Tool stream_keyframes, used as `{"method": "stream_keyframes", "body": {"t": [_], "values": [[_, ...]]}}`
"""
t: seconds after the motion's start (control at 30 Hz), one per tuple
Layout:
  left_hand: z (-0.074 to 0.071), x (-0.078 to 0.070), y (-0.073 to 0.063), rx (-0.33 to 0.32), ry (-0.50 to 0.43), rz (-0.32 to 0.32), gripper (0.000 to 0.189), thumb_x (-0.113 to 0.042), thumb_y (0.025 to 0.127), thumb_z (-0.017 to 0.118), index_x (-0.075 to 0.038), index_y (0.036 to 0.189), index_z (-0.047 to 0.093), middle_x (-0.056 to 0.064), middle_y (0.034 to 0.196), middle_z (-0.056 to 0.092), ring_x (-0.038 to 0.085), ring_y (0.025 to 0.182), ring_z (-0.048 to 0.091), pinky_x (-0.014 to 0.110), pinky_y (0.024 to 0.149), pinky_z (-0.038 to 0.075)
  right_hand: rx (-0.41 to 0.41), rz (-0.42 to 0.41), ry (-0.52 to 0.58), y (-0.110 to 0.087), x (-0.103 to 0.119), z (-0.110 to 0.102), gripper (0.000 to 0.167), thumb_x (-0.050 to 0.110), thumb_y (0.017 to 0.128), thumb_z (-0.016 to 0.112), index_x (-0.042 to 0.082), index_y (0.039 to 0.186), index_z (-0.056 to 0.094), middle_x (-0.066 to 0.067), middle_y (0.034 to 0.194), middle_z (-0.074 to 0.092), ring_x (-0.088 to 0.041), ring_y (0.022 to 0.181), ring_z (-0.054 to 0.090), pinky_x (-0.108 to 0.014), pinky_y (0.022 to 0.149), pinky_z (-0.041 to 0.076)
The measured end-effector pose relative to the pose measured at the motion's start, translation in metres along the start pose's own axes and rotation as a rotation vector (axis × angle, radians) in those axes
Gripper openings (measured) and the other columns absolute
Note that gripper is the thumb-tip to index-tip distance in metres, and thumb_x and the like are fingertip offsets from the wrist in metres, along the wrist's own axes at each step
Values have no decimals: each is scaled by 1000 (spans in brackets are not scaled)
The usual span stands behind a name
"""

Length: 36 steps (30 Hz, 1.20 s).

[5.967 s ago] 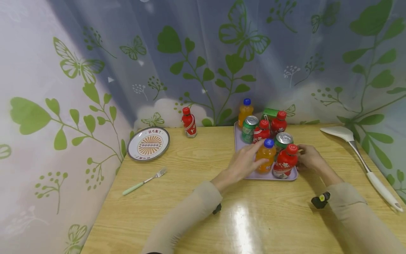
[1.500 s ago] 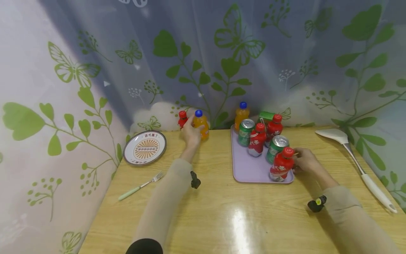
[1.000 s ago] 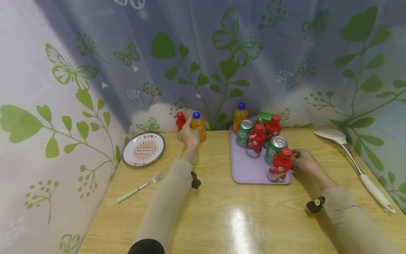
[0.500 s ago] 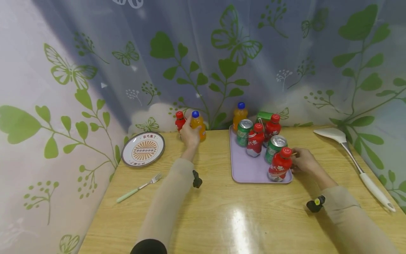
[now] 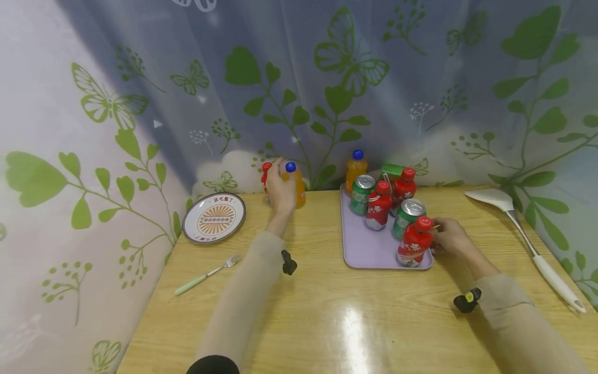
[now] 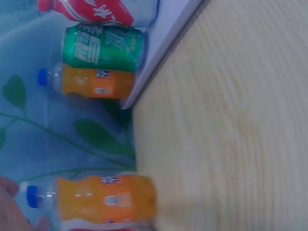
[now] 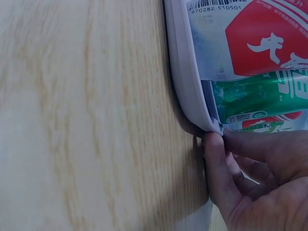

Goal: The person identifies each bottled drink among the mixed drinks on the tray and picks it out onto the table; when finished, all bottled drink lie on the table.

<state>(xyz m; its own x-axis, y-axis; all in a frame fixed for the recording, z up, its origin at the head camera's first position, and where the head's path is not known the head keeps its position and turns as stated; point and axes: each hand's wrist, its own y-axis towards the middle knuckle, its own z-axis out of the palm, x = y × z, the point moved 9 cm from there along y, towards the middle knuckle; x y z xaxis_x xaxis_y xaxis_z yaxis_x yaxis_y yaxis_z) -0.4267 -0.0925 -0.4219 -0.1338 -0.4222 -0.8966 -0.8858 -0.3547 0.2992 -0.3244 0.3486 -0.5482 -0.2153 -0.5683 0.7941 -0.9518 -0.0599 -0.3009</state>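
Note:
At the back of the table, my left hand (image 5: 283,195) is beside an orange drink bottle (image 5: 301,193) with a blue cap. That bottle stands upright close to a red-capped bottle (image 5: 265,177), which the hand partly covers. In the left wrist view the left fingers (image 6: 10,209) are near the cap, off the bottle's body. My right hand (image 5: 450,239) pinches the rim of the lilac tray (image 5: 362,252) between thumb and finger, as the right wrist view shows. The tray bears several red bottles, green cans (image 5: 363,195) and another orange drink bottle (image 5: 356,169).
A patterned plate (image 5: 214,218) lies at the left, with a green-handled fork (image 5: 207,275) in front of it. A white spatula (image 5: 528,234) lies along the right side. The printed curtain (image 5: 299,78) hangs right behind the table's back edge.
The orange drink bottle has gone from the tray to the table beside the red-capped bottle. My left hand has let go and risen slightly. My right hand stays at the tray.

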Motion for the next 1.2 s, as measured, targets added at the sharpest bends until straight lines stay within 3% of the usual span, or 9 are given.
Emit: {"method": "stream_keyframes", "body": {"t": [0.1, 0.2, 0.33, 0.5, 0.67, 0.83, 1.07, 1.2], "values": [[-3, -20, -2, 32, -6, 84, 51, -11, 101, 66, -19, 151, 57, 7, 157, 56, 30, 147, 52, 47, 124, 42, 2, 0, 4, 1, -1, 0, 46, 4, 106, 49, -18, 146, 40, -38, 120, 62, -15, 80, 69, -31, 69, 65], [4, -43, -11, 112, 17, 206, 54, -16, 101, 64, -20, 154, 53, 4, 160, 53, 29, 145, 52, 47, 122, 44, 2, -4, 17, 1, -1, 0, 46, 3, 106, 50, -19, 145, 40, -37, 118, 63, -14, 80, 69, -31, 69, 65], [29, -71, -33, 267, 47, 353, 62, -26, 102, 63, -21, 161, 44, 6, 167, 43, 29, 150, 46, 53, 124, 41, 0, -1, 22, 1, -1, -1, 45, 3, 105, 51, -19, 143, 40, -35, 116, 64, -13, 79, 68, -31, 69, 66], [64, -87, -63, 447, 104, 429, 73, -41, 103, 63, -29, 167, 30, 7, 175, 26, 32, 159, 33, 61, 125, 37, 2, 5, 19, 0, 0, 0, 44, 1, 105, 49, -19, 143, 41, -31, 111, 66, -14, 78, 68, -31, 69, 65], [91, -86, -87, 543, 173, 453, 79, -48, 102, 65, -31, 169, 24, 6, 177, 19, 34, 161, 29, 62, 125, 38, 1, -9, 24, -1, 2, 1, 41, 0, 106, 46, -20, 141, 42, -27, 106, 67, -15, 78, 68, -31, 67, 65], [115, -75, -105, 600, 222, 413, 85, -52, 100, 67, -29, 169, 23, 4, 179, 15, 32, 163, 25, 62, 124, 38, -1, -19, 26, -2, 3, 1, 40, 1, 107, 46, -20, 141, 42, -27, 107, 67, -14, 78, 68, -30, 66, 64], [142, -59, -126, 640, 320, 386, 91, -55, 98, 69, -29, 170, 19, 6, 179, 13, 37, 163, 23, 63, 119, 44, 6, -24, 35, -3, 4, 2, 39, -1, 106, 46, -21, 140, 42, -26, 103, 68, -14, 77, 68, -30, 66, 65], [151, -55, -133, 638, 360, 387, 89, -53, 97, 71, -28, 169, 24, 7, 179, 13, 39, 163, 23, 62, 120, 42, 4, -22, 33, -3, 4, 1, 40, -3, 104, 47, -20, 140, 42, -26, 104, 68, -14, 77, 68, -30, 67, 65]]}}
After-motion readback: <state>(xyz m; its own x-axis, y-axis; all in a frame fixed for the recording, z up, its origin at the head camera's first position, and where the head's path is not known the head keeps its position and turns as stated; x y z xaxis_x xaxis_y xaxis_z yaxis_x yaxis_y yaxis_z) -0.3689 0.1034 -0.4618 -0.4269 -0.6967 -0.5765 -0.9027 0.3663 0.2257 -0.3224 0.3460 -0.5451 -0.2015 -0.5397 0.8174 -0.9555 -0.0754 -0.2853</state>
